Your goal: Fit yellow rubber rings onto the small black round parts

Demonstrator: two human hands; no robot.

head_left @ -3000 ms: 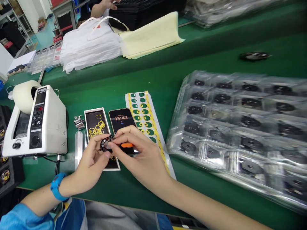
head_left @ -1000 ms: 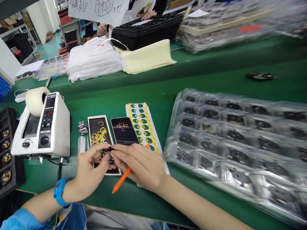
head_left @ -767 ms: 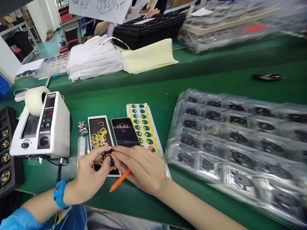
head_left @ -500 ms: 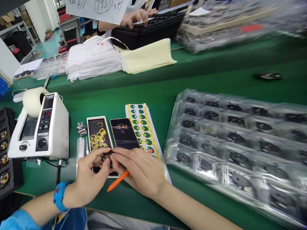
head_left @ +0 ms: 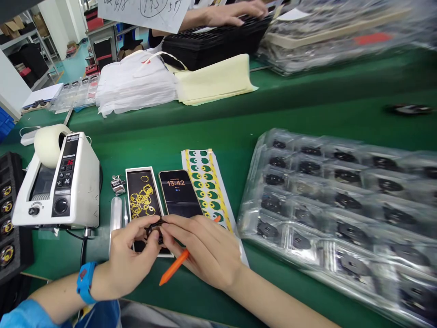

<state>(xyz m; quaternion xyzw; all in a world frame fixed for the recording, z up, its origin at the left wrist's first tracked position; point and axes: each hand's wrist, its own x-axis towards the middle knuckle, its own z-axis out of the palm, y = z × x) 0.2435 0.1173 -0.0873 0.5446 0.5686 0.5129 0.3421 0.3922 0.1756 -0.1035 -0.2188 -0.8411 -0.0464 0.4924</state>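
Note:
My left hand (head_left: 131,255) pinches a small dark round part (head_left: 156,231) between thumb and fingers. On the part's other side, the fingertips of my right hand (head_left: 205,248) press against it. An orange pen-like stick (head_left: 175,268) is tucked in my right hand, its pointed end angled down to the left. What kind of part it is cannot be made out, since fingers cover much of it. Just beyond my hands lies a white-rimmed box (head_left: 128,182) with yellow rings (head_left: 142,200) in it. Beside that are a phone (head_left: 180,193) and a sheet of green and yellow stickers (head_left: 205,175).
A white tape dispenser (head_left: 77,182) stands left, near a black foam tray (head_left: 10,205). Tweezers (head_left: 126,210) and a small metal piece (head_left: 118,185) lie by the box. Clear plastic trays of black parts (head_left: 300,241) fill the right. Another person's hand (head_left: 235,13) is at the back.
The whole view has shifted slightly, moving things a little to the right. Both hands keep hold of the dark part. The other person's hand at the back has moved right.

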